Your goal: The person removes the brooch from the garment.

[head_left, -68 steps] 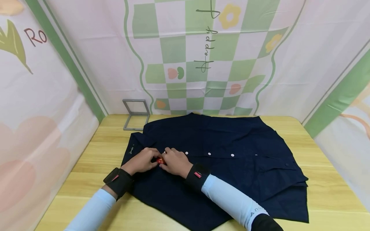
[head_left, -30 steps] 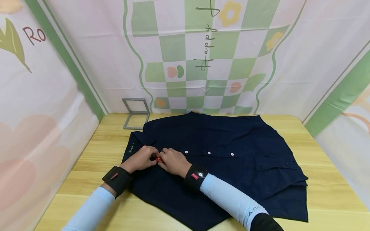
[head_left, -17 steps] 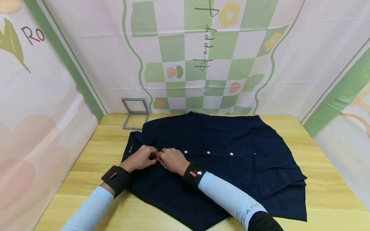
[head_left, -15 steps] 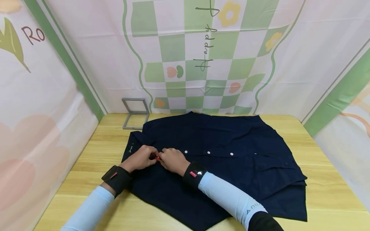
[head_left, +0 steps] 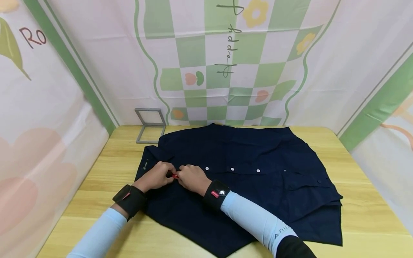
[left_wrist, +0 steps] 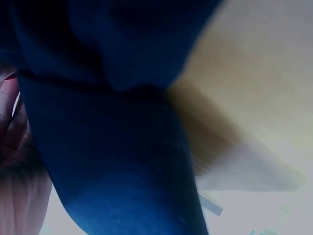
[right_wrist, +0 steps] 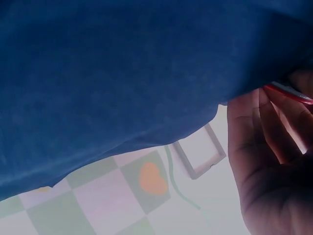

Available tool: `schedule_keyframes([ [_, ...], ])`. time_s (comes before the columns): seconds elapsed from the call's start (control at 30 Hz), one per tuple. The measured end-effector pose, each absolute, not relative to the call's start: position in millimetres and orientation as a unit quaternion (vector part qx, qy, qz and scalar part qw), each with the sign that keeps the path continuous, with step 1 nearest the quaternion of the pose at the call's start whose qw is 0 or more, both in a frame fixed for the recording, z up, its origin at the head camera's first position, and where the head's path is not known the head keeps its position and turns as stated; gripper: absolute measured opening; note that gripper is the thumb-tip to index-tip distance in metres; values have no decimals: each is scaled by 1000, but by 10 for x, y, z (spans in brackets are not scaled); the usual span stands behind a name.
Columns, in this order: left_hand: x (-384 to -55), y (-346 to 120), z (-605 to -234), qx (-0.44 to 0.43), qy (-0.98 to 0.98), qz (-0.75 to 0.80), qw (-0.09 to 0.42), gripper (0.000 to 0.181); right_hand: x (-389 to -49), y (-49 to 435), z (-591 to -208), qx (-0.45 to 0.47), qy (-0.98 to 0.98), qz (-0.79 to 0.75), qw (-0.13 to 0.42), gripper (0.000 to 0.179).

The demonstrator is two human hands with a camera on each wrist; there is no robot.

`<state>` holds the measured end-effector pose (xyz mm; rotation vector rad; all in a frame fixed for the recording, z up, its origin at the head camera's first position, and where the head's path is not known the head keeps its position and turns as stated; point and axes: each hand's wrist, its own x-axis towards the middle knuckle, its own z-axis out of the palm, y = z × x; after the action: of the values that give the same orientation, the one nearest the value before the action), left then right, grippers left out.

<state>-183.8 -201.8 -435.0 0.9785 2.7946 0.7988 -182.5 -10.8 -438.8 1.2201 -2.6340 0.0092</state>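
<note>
A dark navy button-up shirt (head_left: 245, 204) lies spread over the wooden table, its collar to the left and a row of white buttons along the front. Near the collar, my left hand (head_left: 158, 176) pinches a small red badge (head_left: 175, 176) between thumb and fingers. From the other side, my right hand (head_left: 193, 178) has curled fingers on the same badge, covering much of it. In the right wrist view, the badge's red and silvery edge (right_wrist: 288, 92) shows between the fingers and the navy cloth. Cloth fills most of the left wrist view, with my left hand at its edge.
At the table's back left stands a grey double frame (head_left: 151, 125), close to the shirt's shoulder. Patterned fabric (head_left: 219, 89) hangs right behind the table and along both sides. Bare wood (head_left: 113, 165) shows to the left of the shirt.
Both hands have shifted slightly left with the badge, which shows less of its red face than at first. The shirt and grey frame stay in place; the view tilts a little.
</note>
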Motion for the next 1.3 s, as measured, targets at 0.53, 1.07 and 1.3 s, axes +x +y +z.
schedule_keyframes([
  [0.53, -1838, -2015, -4325, 314, 912, 260, 44, 12, -1842, -108, -4399, 429, -890, 0, 156, 22],
  [1.07, -1844, -2016, -4342, 329, 911, 246, 33, 14, -1814, -130, -4431, 412, -898, -17, 153, 14],
  [1.3, -1843, -2013, -4340, 333, 908, 250, 34, 14, -1812, -122, -4453, 415, -895, -22, 163, 16],
])
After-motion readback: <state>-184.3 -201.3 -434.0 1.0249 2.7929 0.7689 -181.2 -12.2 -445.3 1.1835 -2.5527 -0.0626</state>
